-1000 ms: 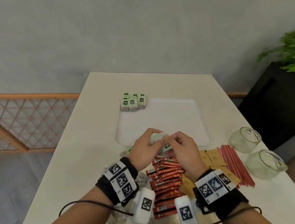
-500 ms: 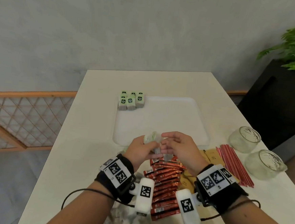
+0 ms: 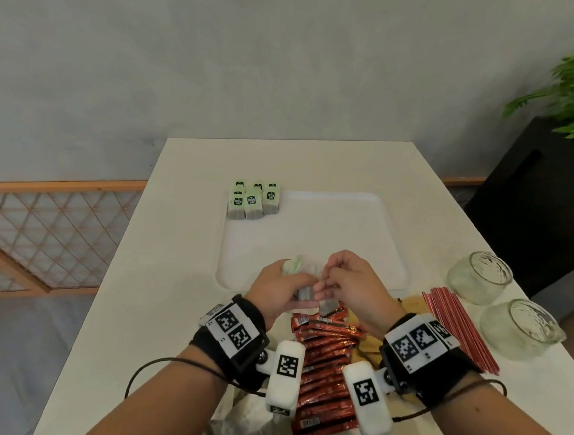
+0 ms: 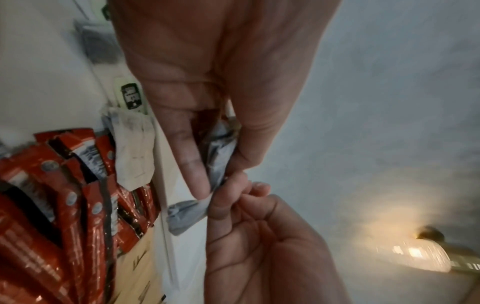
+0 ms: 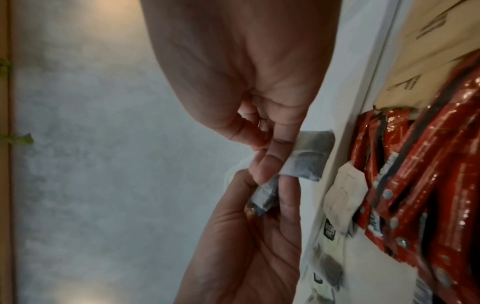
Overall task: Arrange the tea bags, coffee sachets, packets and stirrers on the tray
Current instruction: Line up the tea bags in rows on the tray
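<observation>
Here, left hand [image 3: 282,287] and right hand [image 3: 349,284] each pinch soft, papery grey tea bags [image 5: 307,156].

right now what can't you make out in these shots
- How many grey paper tea bags the left hand and right hand hold: fingers cover them in every view.
- Print on the green-labelled tea bags standing on the white plastic tray: too small in the head view.
- Near end of the red foil coffee sachets: hidden by the wrist cameras.
- Crumpled clear wrapper: cut off by the bottom edge.
</observation>
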Action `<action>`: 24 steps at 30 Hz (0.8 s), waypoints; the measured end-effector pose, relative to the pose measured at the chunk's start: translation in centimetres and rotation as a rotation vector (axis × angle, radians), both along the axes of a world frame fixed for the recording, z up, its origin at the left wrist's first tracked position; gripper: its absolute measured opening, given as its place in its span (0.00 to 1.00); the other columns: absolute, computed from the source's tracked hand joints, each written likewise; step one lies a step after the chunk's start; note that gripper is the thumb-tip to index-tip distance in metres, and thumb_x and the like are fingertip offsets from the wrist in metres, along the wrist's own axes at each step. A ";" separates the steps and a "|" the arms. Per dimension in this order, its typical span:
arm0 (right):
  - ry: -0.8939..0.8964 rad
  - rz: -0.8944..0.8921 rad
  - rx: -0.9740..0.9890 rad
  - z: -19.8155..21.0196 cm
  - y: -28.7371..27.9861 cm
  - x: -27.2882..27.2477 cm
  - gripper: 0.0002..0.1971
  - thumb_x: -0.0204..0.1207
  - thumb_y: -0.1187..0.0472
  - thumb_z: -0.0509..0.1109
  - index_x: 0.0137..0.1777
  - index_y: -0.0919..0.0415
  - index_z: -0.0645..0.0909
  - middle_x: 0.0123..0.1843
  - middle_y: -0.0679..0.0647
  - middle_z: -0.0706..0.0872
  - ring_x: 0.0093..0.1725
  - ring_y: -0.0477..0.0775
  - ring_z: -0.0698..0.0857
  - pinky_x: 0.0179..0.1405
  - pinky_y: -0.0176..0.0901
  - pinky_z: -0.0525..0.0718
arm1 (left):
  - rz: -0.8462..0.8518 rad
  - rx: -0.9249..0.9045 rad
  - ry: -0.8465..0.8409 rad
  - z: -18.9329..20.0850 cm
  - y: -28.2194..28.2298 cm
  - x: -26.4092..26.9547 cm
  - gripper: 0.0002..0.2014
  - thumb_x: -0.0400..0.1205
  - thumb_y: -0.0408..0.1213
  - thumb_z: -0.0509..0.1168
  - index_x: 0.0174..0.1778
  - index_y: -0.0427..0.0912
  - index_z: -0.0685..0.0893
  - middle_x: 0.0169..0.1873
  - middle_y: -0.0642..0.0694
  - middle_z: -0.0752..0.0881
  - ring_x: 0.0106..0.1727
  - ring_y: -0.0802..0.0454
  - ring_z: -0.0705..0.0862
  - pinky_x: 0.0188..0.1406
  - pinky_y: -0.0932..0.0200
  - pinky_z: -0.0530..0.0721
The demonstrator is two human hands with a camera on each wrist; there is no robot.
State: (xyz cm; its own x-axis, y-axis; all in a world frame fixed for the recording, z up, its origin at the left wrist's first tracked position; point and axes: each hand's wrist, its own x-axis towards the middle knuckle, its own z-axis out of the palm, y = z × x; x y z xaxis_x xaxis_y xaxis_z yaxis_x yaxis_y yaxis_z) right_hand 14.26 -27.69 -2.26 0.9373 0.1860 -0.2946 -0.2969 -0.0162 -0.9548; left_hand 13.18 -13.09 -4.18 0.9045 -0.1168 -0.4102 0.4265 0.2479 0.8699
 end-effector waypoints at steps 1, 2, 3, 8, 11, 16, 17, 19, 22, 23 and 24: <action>-0.010 0.001 -0.004 0.1 0.0 0.1 0.11 0.78 0.79 0.55 0.47 0.65 0.73 0.28 0.59 0.83 0.29 0.58 0.83 0.35 0.49 0.84 | 0.009 0.038 -0.024 0.0 -0.1 0.2 0.14 0.77 0.24 0.71 0.58 0.29 0.83 0.47 0.35 0.89 0.43 0.45 0.90 0.41 0.54 0.90; -0.024 -0.008 -0.016 0.2 -0.1 0.3 0.09 0.78 0.78 0.56 0.48 0.65 0.73 0.29 0.59 0.82 0.28 0.56 0.81 0.30 0.46 0.82 | 0.027 0.068 -0.047 0.0 -0.1 0.3 0.14 0.76 0.24 0.70 0.58 0.28 0.82 0.47 0.35 0.89 0.43 0.45 0.90 0.40 0.54 0.90; -0.040 -0.029 -0.048 0.1 -0.2 0.5 0.08 0.78 0.76 0.57 0.49 0.65 0.74 0.31 0.58 0.80 0.27 0.53 0.78 0.27 0.43 0.79 | 0.053 0.085 -0.061 0.0 -0.1 0.5 0.14 0.77 0.24 0.70 0.59 0.29 0.82 0.48 0.35 0.89 0.43 0.45 0.90 0.40 0.54 0.90; -0.117 0.106 -0.368 -0.2 -1.0 1.7 0.07 0.79 0.57 0.71 0.54 0.57 0.83 0.41 0.44 0.84 0.31 0.42 0.78 0.31 0.33 0.74 | 0.133 0.061 -0.068 0.1 1.1 1.6 0.13 0.77 0.25 0.71 0.58 0.33 0.82 0.52 0.34 0.89 0.50 0.38 0.90 0.43 0.49 0.91; -0.137 0.196 -0.393 -0.2 -0.8 1.8 0.07 0.78 0.57 0.73 0.43 0.59 0.84 0.26 0.42 0.83 0.28 0.42 0.78 0.29 0.30 0.75 | 0.143 0.074 -0.068 0.2 1.9 1.8 0.14 0.76 0.26 0.73 0.57 0.30 0.83 0.53 0.31 0.89 0.50 0.37 0.90 0.45 0.46 0.91; -0.360 -0.038 -0.570 -1.0 -0.1 3.1 0.08 0.74 0.54 0.77 0.39 0.55 0.83 0.36 0.45 0.87 0.32 0.39 0.80 0.35 0.31 0.73 | 0.156 0.128 -0.020 0.0 2.4 1.7 0.11 0.76 0.28 0.75 0.53 0.32 0.87 0.50 0.32 0.90 0.47 0.39 0.92 0.44 0.50 0.92; -0.403 -0.047 -0.601 -1.1 0.2 3.2 0.07 0.74 0.55 0.77 0.38 0.54 0.83 0.36 0.45 0.87 0.32 0.38 0.80 0.33 0.28 0.72 | 0.149 0.140 -0.015 -0.1 2.2 1.6 0.10 0.76 0.28 0.75 0.52 0.33 0.87 0.49 0.32 0.90 0.47 0.40 0.92 0.44 0.49 0.92; -0.475 -0.020 -0.619 -1.3 1.0 3.0 0.06 0.73 0.57 0.77 0.37 0.53 0.82 0.36 0.44 0.87 0.30 0.36 0.80 0.30 0.26 0.72 | 0.147 0.137 -0.024 -0.2 1.9 1.6 0.09 0.77 0.30 0.75 0.51 0.33 0.88 0.49 0.32 0.90 0.46 0.42 0.92 0.46 0.48 0.92; -0.529 0.021 -0.645 -1.5 1.9 2.9 0.03 0.75 0.58 0.74 0.40 0.52 0.84 0.39 0.43 0.87 0.30 0.33 0.79 0.31 0.27 0.69 | 0.180 0.076 -0.039 -0.3 1.9 1.8 0.10 0.79 0.33 0.73 0.53 0.31 0.88 0.50 0.32 0.90 0.48 0.44 0.91 0.47 0.50 0.91; -0.543 0.037 -0.639 -1.6 2.0 2.8 0.03 0.76 0.58 0.72 0.42 0.52 0.86 0.40 0.43 0.87 0.30 0.33 0.79 0.32 0.30 0.70 | 0.182 0.060 -0.045 -0.2 2.1 2.0 0.11 0.79 0.34 0.73 0.54 0.31 0.88 0.51 0.33 0.90 0.50 0.43 0.91 0.47 0.50 0.91; -0.557 0.056 -0.628 -1.7 2.2 2.9 0.03 0.77 0.58 0.71 0.44 0.52 0.87 0.41 0.43 0.87 0.30 0.34 0.79 0.33 0.31 0.71 | 0.180 0.050 -0.051 -0.2 2.3 2.1 0.11 0.80 0.35 0.72 0.54 0.31 0.88 0.50 0.34 0.91 0.52 0.41 0.91 0.48 0.50 0.91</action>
State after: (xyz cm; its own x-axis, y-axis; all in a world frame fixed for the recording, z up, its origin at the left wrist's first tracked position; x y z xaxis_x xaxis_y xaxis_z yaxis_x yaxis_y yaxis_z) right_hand 17.11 -25.47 -3.92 0.9708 0.1922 0.1437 0.2317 -0.5944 -0.7701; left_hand 15.27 -10.80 -4.34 0.9287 0.0687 -0.3643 0.3339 0.2720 0.9025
